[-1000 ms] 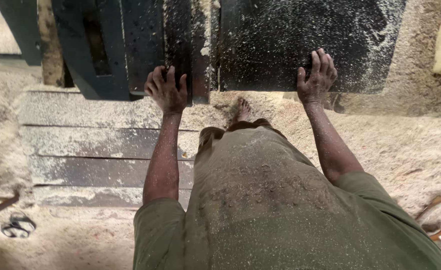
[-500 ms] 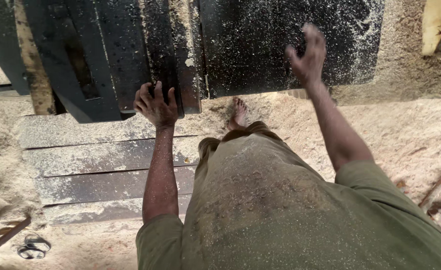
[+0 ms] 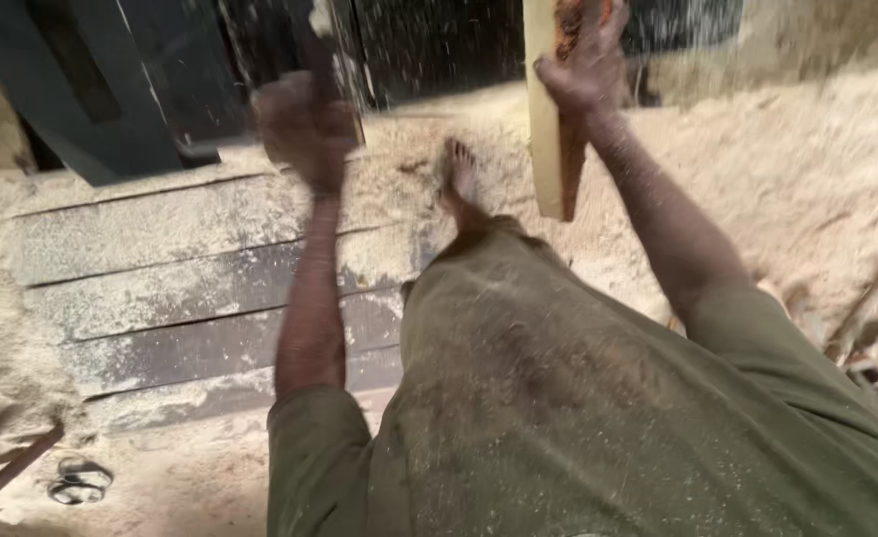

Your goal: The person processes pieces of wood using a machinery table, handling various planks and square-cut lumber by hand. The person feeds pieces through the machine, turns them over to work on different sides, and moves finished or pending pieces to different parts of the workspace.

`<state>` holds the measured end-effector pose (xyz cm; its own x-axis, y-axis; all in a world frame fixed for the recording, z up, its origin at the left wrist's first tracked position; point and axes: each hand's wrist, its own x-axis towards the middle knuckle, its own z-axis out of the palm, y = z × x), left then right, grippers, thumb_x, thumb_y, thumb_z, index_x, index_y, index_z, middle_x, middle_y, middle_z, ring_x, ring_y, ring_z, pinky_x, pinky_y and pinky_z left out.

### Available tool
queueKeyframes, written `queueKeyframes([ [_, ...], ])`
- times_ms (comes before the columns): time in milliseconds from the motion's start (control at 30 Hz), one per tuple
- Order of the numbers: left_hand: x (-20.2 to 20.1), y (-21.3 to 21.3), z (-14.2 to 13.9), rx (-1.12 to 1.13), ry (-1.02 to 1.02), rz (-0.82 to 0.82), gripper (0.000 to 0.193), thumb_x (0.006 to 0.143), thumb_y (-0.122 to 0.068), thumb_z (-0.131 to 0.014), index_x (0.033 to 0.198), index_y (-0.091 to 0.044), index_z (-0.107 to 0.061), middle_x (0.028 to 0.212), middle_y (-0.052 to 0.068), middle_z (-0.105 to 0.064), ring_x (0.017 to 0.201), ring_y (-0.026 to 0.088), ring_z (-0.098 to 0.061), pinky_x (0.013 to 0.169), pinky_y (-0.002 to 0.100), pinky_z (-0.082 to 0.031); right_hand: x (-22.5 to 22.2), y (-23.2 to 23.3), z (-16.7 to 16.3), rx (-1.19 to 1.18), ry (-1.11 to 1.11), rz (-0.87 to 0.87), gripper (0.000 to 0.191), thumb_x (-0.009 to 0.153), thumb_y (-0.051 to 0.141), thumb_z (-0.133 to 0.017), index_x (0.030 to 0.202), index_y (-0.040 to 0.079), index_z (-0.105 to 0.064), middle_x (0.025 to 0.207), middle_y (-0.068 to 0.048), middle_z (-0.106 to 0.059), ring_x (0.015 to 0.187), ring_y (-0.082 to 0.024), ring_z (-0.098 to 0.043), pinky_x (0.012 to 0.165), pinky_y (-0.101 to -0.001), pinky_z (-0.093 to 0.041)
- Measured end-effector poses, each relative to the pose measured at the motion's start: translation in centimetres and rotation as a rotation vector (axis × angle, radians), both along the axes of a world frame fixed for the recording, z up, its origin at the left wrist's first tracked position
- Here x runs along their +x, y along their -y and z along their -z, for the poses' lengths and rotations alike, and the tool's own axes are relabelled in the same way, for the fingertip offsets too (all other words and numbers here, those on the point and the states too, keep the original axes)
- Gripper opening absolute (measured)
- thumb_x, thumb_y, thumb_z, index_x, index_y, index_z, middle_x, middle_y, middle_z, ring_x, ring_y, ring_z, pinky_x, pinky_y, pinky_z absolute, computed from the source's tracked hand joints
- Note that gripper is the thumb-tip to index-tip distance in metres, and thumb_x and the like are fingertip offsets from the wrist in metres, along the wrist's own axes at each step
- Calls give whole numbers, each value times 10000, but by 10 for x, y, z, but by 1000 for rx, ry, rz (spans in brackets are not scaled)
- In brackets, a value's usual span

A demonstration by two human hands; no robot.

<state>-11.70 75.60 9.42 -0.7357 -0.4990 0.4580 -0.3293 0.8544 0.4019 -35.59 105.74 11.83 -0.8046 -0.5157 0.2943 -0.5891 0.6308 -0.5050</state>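
Lying nearest, dusty grey floor planks (image 3: 190, 298) run leftward beside the person's green clothing. Beyond them the left hand (image 3: 304, 124), blurred, seems curled round something small, though I cannot tell what. Farther right, the right hand (image 3: 588, 70) grips a pale wooden strip (image 3: 546, 129) hanging upright over sawdust (image 3: 777, 179), before the dark saw surface (image 3: 439, 50). No packages or labels show.

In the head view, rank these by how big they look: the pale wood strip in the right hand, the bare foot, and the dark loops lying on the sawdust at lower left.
1. Pale wood strip, though its top is cut off by the frame.
2. Bare foot.
3. Dark loops, smallest, but close to the foot in apparent size, so that order is unsure.
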Motion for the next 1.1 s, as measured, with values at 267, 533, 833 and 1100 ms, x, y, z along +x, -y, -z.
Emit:
queueKeyframes([
  [267, 96, -276, 38, 1299, 53, 423, 1221, 821, -588, -819, 1585, -82, -12, 1618, 325, -151, 1397, 455, -364, 1064, 487, -578, 197, -33, 48, -62, 224, 65, 1281, 789, 93, -812, 1704, 277, 66, 1628, -291, -202, 1111, -277, -624, 648, -314, -679],
  [533, 319, -298, 32, 1621, 111, 93, 1123, 783, -531, -776, 1668, -101, -235, 1644, 229, -353, 1466, 354, -419, 1166, 464, -420, 226, -49, 41, -193, 515, -194, 1186, 894, 467, -888, 1633, 200, 0, 1570, -273, -349, 1272, -353, -621, 862, -434, -647],
  [833, 409, -351, 12, 1943, -160, -103, 1200, 728, -445, -860, 1646, -43, -199, 1579, 262, -402, 1387, 397, -480, 1115, 508, -468, 294, 29, 61, -285, 644, -130, 1120, 831, 609, -852, 1577, 116, -177, 1428, -239, -517, 1166, -380, -706, 870, -480, -658],
  [1100, 389, -318, 16, 1857, -260, -63, 1091, 817, -388, -843, 1647, 5, -253, 1559, 267, -469, 1420, 380, -504, 1142, 454, -483, 270, 91, 72, -349, 183, -285, 1033, 902, 504, -891, 1567, 64, -235, 1487, -313, -453, 1323, -406, -533, 1089, -527, -539],
])
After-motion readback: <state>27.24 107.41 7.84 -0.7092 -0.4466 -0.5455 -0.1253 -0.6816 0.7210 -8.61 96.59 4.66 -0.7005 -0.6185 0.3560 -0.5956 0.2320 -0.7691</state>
